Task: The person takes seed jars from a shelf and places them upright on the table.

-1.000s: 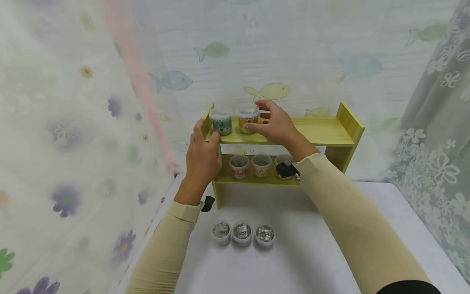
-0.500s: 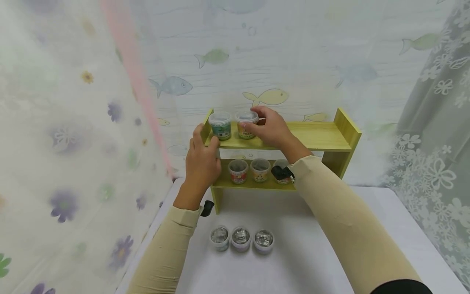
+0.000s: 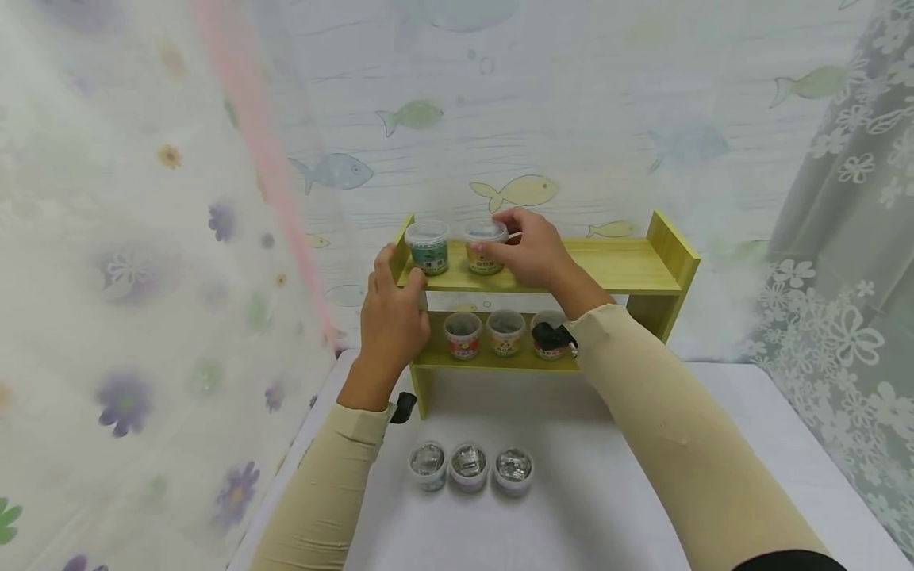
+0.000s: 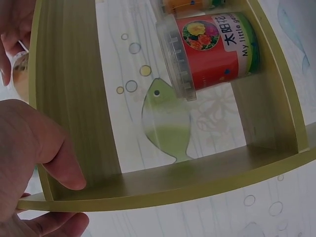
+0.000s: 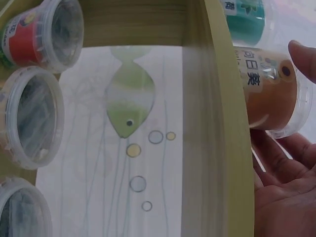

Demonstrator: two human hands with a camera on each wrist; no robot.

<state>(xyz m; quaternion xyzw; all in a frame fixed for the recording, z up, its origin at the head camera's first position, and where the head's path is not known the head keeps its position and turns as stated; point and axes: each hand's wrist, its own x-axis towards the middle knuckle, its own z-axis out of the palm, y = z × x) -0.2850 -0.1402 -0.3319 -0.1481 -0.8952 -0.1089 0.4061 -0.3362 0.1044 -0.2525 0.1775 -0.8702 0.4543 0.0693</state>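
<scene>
**Orange tub settled beside the green one**

Head view: my right hand (image 3: 531, 252) grips the orange tub (image 3: 485, 247) at frame centre, now down on the green shelf (image 3: 621, 266), beside the green tub (image 3: 428, 247). My left hand (image 3: 391, 321) clasps the shelf's left end.

Left wrist: red tub (image 4: 210, 49) upper right.

Right wrist: fingers (image 5: 301, 57) curl round the orange tub. White table (image 3: 600, 492), fish wallpaper.

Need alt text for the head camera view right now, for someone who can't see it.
The right hand grips an orange-labelled plastic tub on the green wooden shelf's top board, while the left hand holds the shelf's left end.
</scene>
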